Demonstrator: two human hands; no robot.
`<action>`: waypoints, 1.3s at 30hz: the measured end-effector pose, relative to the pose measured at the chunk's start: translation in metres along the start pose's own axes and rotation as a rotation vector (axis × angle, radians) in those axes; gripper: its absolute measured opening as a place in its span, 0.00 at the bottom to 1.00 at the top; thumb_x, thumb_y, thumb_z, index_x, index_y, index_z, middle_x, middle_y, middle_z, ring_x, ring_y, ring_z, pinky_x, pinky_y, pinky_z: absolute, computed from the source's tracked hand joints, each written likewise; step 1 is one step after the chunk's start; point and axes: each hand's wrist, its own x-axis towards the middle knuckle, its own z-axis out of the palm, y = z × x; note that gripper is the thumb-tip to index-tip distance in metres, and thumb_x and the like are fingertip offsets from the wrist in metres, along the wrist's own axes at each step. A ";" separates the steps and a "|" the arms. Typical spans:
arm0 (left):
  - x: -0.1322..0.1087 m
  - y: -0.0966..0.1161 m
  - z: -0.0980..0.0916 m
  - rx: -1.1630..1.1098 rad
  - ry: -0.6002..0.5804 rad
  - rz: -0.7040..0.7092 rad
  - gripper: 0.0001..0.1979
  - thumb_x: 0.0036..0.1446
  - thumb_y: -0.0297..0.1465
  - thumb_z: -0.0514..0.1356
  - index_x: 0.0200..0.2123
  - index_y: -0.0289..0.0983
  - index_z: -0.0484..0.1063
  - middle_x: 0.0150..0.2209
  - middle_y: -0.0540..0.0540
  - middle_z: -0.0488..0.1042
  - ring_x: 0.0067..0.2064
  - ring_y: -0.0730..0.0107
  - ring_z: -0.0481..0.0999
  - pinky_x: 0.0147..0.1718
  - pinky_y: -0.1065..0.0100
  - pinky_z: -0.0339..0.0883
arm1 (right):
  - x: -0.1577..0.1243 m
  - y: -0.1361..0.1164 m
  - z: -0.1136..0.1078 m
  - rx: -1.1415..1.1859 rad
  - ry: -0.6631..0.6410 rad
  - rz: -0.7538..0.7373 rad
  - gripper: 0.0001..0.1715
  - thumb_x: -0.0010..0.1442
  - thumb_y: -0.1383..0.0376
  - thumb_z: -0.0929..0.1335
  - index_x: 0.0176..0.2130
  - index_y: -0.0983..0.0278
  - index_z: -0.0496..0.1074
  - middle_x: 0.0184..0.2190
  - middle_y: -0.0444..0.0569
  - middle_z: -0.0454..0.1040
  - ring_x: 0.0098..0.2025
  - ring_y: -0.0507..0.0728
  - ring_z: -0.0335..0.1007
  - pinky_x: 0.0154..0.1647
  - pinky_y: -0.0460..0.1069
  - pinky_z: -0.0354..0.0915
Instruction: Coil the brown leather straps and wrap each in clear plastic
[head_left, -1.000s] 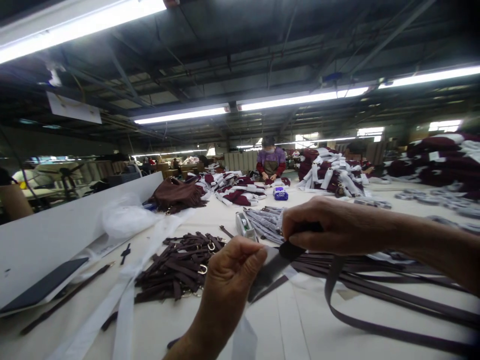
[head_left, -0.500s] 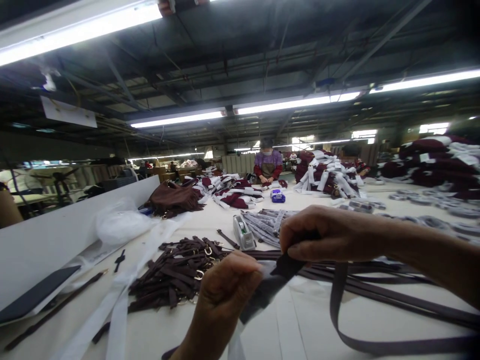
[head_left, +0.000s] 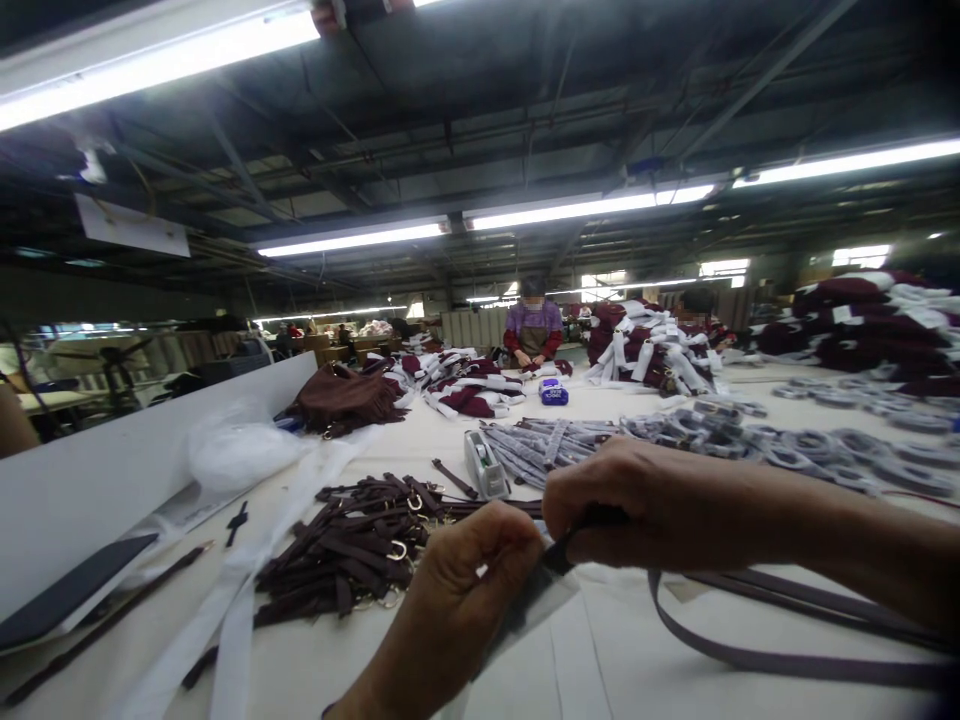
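Observation:
Close in front of me, my left hand (head_left: 472,595) pinches a clear plastic film (head_left: 556,600) between thumb and fingertips. My right hand (head_left: 626,510) is closed around the end of a dark brown strap (head_left: 559,553), right beside the left fingertips. Part of the strap lies against or behind the film; which, I cannot tell. From the right hand a loop of the strap (head_left: 701,640) hangs down and runs off to the right. Left of my hands is a heap of short brown straps with gold-coloured rings (head_left: 345,550).
A grey tape dispenser (head_left: 486,465) stands beyond my hands, next to grey wrapped straps (head_left: 540,445). A brown bag (head_left: 345,398) and crumpled white plastic (head_left: 236,450) lie at the left by a low white wall (head_left: 150,440). Across the table, a person (head_left: 534,330) works beside wrapped maroon goods (head_left: 480,395).
My right hand has moved slightly left and down, closer to my left hand. The strap end has gone lower with it, and less of the strap shows between the hands.

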 end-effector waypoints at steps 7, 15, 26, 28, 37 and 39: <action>0.002 0.012 -0.007 0.295 0.031 0.235 0.09 0.62 0.34 0.50 0.34 0.38 0.67 0.25 0.54 0.59 0.27 0.77 0.55 0.27 0.73 0.53 | 0.002 0.003 -0.005 -0.073 0.078 0.079 0.02 0.53 0.68 0.65 0.29 0.66 0.65 0.21 0.38 0.64 0.22 0.45 0.55 0.21 0.40 0.51; 0.018 0.033 -0.006 0.267 -0.079 0.161 0.11 0.63 0.36 0.47 0.34 0.38 0.65 0.24 0.54 0.58 0.25 0.78 0.57 0.25 0.74 0.53 | 0.007 0.005 -0.011 -0.072 0.100 0.016 0.05 0.53 0.69 0.66 0.29 0.66 0.63 0.21 0.39 0.63 0.22 0.45 0.55 0.20 0.40 0.51; 0.036 0.044 -0.009 0.042 0.137 0.137 0.10 0.60 0.39 0.50 0.32 0.39 0.59 0.19 0.58 0.58 0.14 0.84 0.57 0.12 0.81 0.49 | -0.005 0.029 -0.079 0.179 -0.127 0.232 0.22 0.60 0.51 0.61 0.33 0.68 0.66 0.22 0.42 0.63 0.24 0.48 0.61 0.23 0.43 0.58; 0.032 0.034 -0.009 0.024 0.126 0.091 0.10 0.60 0.40 0.50 0.32 0.39 0.59 0.20 0.57 0.59 0.15 0.82 0.60 0.12 0.81 0.52 | -0.006 0.034 -0.074 0.192 -0.142 0.261 0.22 0.58 0.50 0.62 0.32 0.67 0.67 0.21 0.41 0.61 0.21 0.47 0.59 0.21 0.42 0.56; 0.024 0.035 -0.005 -0.224 -0.045 0.078 0.10 0.60 0.39 0.51 0.39 0.39 0.60 0.28 0.52 0.67 0.26 0.76 0.70 0.24 0.74 0.63 | 0.021 -0.006 -0.036 -0.297 0.003 0.108 0.20 0.51 0.51 0.68 0.33 0.65 0.69 0.22 0.41 0.68 0.22 0.47 0.59 0.20 0.42 0.51; 0.019 0.038 -0.012 -0.218 -0.102 0.044 0.18 0.55 0.38 0.58 0.46 0.40 0.57 0.31 0.51 0.68 0.29 0.75 0.70 0.27 0.74 0.63 | 0.022 -0.011 -0.035 -0.346 0.059 0.117 0.20 0.50 0.51 0.69 0.33 0.64 0.68 0.22 0.41 0.67 0.22 0.47 0.58 0.19 0.42 0.49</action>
